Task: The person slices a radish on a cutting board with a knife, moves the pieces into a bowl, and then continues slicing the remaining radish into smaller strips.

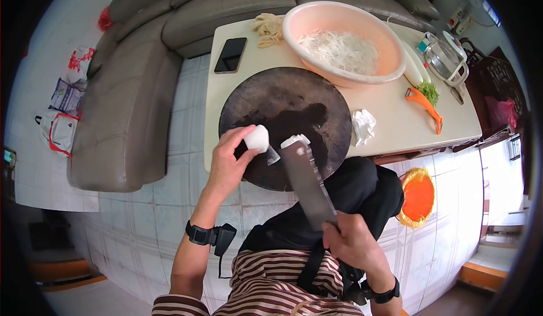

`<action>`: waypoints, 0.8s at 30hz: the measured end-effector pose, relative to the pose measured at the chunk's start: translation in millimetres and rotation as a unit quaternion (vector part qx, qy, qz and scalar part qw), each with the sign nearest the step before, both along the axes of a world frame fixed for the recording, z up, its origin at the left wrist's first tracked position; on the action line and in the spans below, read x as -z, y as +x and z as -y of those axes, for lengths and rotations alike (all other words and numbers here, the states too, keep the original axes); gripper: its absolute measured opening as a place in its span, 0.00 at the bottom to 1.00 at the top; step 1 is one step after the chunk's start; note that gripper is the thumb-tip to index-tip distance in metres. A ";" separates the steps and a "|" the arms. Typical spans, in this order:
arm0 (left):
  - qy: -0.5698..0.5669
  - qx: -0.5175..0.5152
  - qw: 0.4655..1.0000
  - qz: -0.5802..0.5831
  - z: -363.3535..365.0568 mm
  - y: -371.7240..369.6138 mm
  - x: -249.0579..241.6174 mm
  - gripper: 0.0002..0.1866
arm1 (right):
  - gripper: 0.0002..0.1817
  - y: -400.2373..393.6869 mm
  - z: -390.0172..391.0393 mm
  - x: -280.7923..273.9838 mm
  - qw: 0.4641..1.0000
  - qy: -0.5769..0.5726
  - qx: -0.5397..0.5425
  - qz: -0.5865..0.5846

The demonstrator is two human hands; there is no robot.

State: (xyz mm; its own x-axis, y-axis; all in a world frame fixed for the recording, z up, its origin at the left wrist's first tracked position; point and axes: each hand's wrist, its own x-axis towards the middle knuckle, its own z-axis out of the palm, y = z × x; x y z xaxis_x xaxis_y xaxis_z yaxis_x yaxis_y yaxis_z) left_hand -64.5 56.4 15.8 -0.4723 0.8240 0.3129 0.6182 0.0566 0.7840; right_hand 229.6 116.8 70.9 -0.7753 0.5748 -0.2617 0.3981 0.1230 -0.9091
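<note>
My left hand (226, 160) pinches a white radish piece (257, 138) over the left part of the round dark chopping board (268, 92). In my right hand (355, 241) is the handle of a cleaver (308, 186), its broad blade pointing up and away over the board's near right part. White radish slices (295, 140) sit at the blade's far end. Beside the held piece, a thin pale slice (272, 156) shows on the board. A wet dark patch spreads across the board's middle.
Behind the board stands a pink basin (390, 74) of white shreds. Crumpled white paper (363, 127), an orange peeler (425, 109), long white radishes (416, 67) and a pot (447, 64) are at right. A phone (231, 55) and cloth (268, 29) lie at left; a lined bin (418, 197) stands below.
</note>
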 end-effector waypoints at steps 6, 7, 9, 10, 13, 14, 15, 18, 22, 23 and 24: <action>0.019 -0.085 0.996 0.007 20.1 0.7 5.0 0.24 | 0.11 -26.3 7.9 -6.6 0.991 0.119 -0.056 0.030; 0.022 -0.107 0.994 0.017 23.8 2.7 4.2 0.24 | 0.12 -28.6 5.4 -6.9 0.990 0.124 -0.053 0.040; 0.018 -0.102 0.995 0.008 31.3 7.5 7.6 0.24 | 0.11 -30.7 -2.5 -4.8 0.986 0.152 -0.042 0.049; 0.021 -0.099 0.995 -0.004 32.5 13.8 7.3 0.24 | 0.11 -31.6 -7.7 -4.1 0.982 0.179 -0.033 0.055; 0.029 -0.079 0.996 -0.029 29.8 32.7 7.6 0.24 | 0.09 -30.6 -28.8 -5.4 0.968 0.239 -0.006 0.081; 0.034 -0.074 0.996 -0.028 26.8 39.8 8.1 0.24 | 0.08 -28.0 -34.3 -0.6 0.958 0.275 0.004 0.083; 0.038 -0.068 0.997 -0.027 23.7 46.9 8.3 0.24 | 0.08 -27.0 -39.2 3.0 0.947 0.311 0.013 0.084; 0.049 -0.063 0.996 -0.043 19.0 60.2 13.5 0.25 | 0.08 -25.1 -48.3 -8.3 0.948 0.307 0.004 0.086; 0.024 -0.062 0.997 -0.025 22.9 63.2 13.1 0.23 | 0.05 -23.5 -35.6 -27.9 0.978 0.203 0.001 0.055; 0.019 -0.062 0.998 -0.024 22.9 63.0 12.7 0.23 | 0.06 -23.9 -33.0 -31.5 0.981 0.190 -0.014 0.034; 0.017 -0.055 0.998 -0.024 23.3 63.0 12.1 0.23 | 0.08 -22.7 -32.8 -33.5 0.975 0.214 -0.047 0.042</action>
State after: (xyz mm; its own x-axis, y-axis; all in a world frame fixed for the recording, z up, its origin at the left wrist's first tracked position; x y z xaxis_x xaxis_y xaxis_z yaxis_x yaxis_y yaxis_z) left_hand -1.5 33.0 3.8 -0.5429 0.7572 0.3631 0.6459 0.1003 0.7568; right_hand 206.9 149.7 104.4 -0.8166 0.5719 -0.0783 0.4369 0.5237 -0.7314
